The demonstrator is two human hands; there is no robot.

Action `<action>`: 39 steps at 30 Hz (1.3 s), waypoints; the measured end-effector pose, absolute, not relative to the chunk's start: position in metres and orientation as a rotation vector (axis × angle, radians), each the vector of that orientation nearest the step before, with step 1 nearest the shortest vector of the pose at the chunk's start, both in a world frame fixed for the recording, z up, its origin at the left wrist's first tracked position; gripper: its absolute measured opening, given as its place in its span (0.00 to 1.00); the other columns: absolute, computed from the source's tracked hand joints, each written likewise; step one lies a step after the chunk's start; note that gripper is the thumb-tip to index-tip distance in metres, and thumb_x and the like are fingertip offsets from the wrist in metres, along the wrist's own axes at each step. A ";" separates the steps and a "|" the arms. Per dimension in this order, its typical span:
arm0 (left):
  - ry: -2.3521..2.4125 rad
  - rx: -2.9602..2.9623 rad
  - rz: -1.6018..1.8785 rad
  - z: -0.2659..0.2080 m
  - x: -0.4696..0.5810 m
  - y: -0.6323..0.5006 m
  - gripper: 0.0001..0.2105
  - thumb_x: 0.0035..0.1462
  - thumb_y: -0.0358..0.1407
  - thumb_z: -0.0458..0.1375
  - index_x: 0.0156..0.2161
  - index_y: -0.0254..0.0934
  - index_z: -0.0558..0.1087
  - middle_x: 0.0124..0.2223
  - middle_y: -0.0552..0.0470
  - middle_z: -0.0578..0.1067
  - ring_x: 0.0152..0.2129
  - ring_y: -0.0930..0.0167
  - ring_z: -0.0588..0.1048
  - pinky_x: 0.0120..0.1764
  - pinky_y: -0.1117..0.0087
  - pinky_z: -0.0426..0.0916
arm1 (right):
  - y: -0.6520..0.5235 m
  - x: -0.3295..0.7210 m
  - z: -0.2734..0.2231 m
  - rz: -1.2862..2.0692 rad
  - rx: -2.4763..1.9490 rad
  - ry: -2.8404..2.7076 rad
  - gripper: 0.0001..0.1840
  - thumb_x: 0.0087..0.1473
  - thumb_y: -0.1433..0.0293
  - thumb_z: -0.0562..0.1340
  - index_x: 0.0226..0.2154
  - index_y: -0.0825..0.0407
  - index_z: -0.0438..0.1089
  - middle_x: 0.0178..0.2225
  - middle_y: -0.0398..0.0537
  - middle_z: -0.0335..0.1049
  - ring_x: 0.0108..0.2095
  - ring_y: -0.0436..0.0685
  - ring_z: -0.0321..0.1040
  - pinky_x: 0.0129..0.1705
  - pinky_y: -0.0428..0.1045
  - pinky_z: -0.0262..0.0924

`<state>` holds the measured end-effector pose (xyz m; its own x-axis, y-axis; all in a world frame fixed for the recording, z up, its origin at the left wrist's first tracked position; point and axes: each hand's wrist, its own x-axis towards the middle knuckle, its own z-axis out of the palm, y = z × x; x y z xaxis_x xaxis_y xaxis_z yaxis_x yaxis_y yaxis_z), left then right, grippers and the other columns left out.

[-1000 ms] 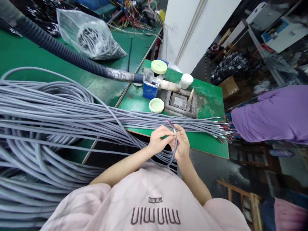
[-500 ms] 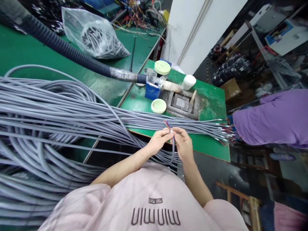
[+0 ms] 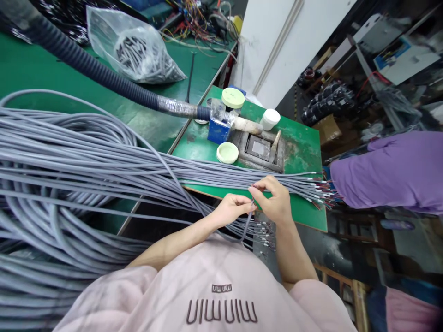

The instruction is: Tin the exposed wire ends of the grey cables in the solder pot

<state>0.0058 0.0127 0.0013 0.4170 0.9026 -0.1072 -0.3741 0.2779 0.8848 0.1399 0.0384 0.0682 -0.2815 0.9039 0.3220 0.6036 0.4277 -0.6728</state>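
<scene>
One grey cable [image 3: 247, 227] curves up from below to my hands, in front of my body. My left hand [image 3: 232, 210] is closed, pinching the cable near its stripped end. Thin dark wires [image 3: 253, 201] show in the small gap between my hands. My right hand [image 3: 276, 198] is closed on the wires' upper ends, thumb against forefinger; its fingers hide most of them. Just behind my hands runs a bundle of grey cables [image 3: 214, 173] with stripped ends at the right. More cable ends [image 3: 265, 233] hang below the table's front edge.
On the green table [image 3: 304, 152] stand a soldering pot [image 3: 259, 148], a pale green lid [image 3: 227, 152], a white cup [image 3: 270, 119] and a blue box [image 3: 218, 130] under a ribbed hose [image 3: 121, 87]. Coiled cables fill the left. A person in a purple top [image 3: 391, 170] is at the right.
My right hand has moved right and slightly up, turning over the wires. My left hand has shifted slightly down and right. The coloured wires that stood up above my fingers no longer show there.
</scene>
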 end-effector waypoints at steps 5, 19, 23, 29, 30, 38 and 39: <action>0.709 0.848 0.955 0.002 0.002 0.010 0.15 0.43 0.46 0.66 0.22 0.33 0.75 0.22 0.52 0.74 0.20 0.75 0.68 0.30 0.72 0.63 | 0.039 0.145 0.065 0.658 -1.184 -1.935 0.05 0.51 0.69 0.63 0.25 0.47 0.72 0.25 0.43 0.70 0.30 0.55 0.65 0.35 0.52 0.59; 0.684 0.724 0.891 0.003 -0.001 0.005 0.17 0.40 0.46 0.67 0.24 0.31 0.77 0.22 0.51 0.75 0.21 0.75 0.70 0.31 0.72 0.64 | 0.060 0.134 0.027 0.934 -1.103 -1.305 0.13 0.42 0.71 0.63 0.13 0.51 0.61 0.16 0.37 0.55 0.21 0.48 0.54 0.26 0.47 0.52; 0.678 0.707 0.873 0.001 -0.004 0.003 0.16 0.40 0.46 0.68 0.26 0.31 0.78 0.22 0.51 0.75 0.20 0.75 0.70 0.31 0.73 0.64 | 0.067 0.145 0.029 1.024 -1.053 -1.160 0.13 0.44 0.70 0.62 0.14 0.51 0.61 0.16 0.37 0.56 0.21 0.48 0.55 0.28 0.47 0.54; 0.669 0.704 0.883 -0.003 -0.002 0.003 0.17 0.40 0.46 0.68 0.27 0.31 0.78 0.23 0.51 0.75 0.20 0.75 0.70 0.30 0.73 0.64 | 0.053 0.156 0.034 1.283 -1.084 -1.487 0.02 0.45 0.70 0.66 0.23 0.50 0.75 0.23 0.41 0.68 0.25 0.49 0.62 0.30 0.47 0.56; 0.663 0.711 0.876 -0.003 -0.001 0.003 0.18 0.40 0.47 0.68 0.27 0.31 0.78 0.22 0.51 0.75 0.19 0.75 0.70 0.30 0.73 0.64 | 0.050 0.155 0.034 1.321 -1.075 -1.499 0.02 0.45 0.70 0.67 0.24 0.50 0.75 0.24 0.41 0.69 0.26 0.49 0.62 0.31 0.47 0.56; 0.593 0.778 0.845 0.001 -0.007 0.001 0.18 0.41 0.48 0.67 0.28 0.31 0.79 0.21 0.51 0.74 0.19 0.76 0.69 0.30 0.73 0.64 | 0.050 0.134 0.031 1.598 -0.934 -1.242 0.07 0.41 0.67 0.69 0.18 0.51 0.73 0.21 0.41 0.66 0.24 0.49 0.61 0.28 0.47 0.55; 0.570 0.781 0.843 0.000 -0.008 0.001 0.18 0.41 0.48 0.67 0.28 0.31 0.79 0.22 0.51 0.74 0.19 0.76 0.69 0.30 0.73 0.64 | 0.050 0.130 0.028 1.658 -0.934 -1.206 0.08 0.40 0.66 0.69 0.17 0.51 0.72 0.21 0.41 0.65 0.24 0.49 0.60 0.28 0.46 0.55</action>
